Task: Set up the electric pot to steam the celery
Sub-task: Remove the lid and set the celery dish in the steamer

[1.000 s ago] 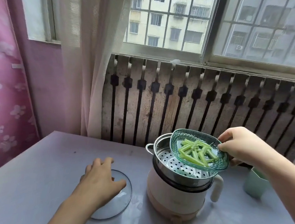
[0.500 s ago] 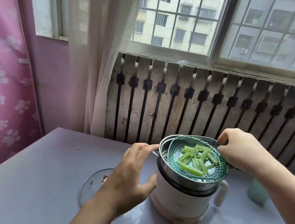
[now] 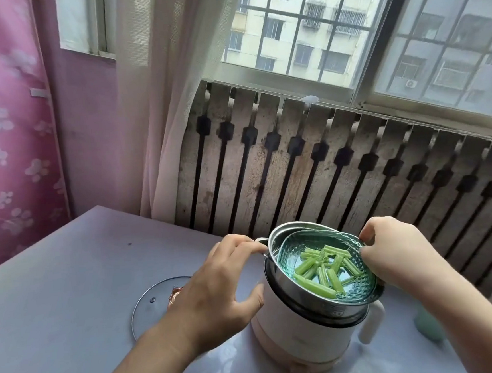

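My left hand [image 3: 218,290] has come off the lid [image 3: 153,301], fingers now spread at the steamer [image 3: 279,275] rim; right hand [image 3: 393,250] pinches the celery dish [image 3: 358,289], lowered between them.

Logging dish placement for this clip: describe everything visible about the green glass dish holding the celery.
The green glass dish is translucent teal with a diamond-textured wall and a rounded, slightly oval rim. It holds cut celery sticks piled loosely at its centre. It sits tilted inside the metal steamer basket on top of the white electric pot, its right rim raised. The right hand pinches that right rim; the left hand touches the steamer basket's small handle, not the dish.
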Demonstrator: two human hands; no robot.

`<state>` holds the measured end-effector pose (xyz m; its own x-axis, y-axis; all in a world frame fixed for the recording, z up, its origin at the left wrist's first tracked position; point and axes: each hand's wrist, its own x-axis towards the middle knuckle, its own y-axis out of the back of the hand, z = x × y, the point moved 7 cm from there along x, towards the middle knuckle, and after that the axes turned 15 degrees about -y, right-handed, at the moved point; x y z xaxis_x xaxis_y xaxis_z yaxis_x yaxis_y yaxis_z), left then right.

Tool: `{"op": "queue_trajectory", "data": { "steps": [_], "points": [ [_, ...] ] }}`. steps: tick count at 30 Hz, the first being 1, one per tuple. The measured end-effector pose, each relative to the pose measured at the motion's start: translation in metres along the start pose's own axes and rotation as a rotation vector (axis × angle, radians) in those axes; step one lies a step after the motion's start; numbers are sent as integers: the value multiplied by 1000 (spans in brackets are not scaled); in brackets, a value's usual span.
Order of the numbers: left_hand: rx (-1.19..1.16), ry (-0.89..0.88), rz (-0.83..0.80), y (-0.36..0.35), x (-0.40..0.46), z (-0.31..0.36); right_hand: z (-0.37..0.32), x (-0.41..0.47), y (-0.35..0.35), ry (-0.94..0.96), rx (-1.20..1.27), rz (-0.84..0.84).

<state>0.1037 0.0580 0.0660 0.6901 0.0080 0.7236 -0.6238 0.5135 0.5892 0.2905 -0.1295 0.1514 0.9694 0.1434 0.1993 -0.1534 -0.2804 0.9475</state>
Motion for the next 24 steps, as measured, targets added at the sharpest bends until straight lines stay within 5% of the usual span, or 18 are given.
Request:
{"op": "queue_trajectory", "data": {
  "steps": [24],
  "points": [
    [-29, 18, 13, -1, 1, -4, -14, -5, -14, 129, -205, 194]
  ]
}}
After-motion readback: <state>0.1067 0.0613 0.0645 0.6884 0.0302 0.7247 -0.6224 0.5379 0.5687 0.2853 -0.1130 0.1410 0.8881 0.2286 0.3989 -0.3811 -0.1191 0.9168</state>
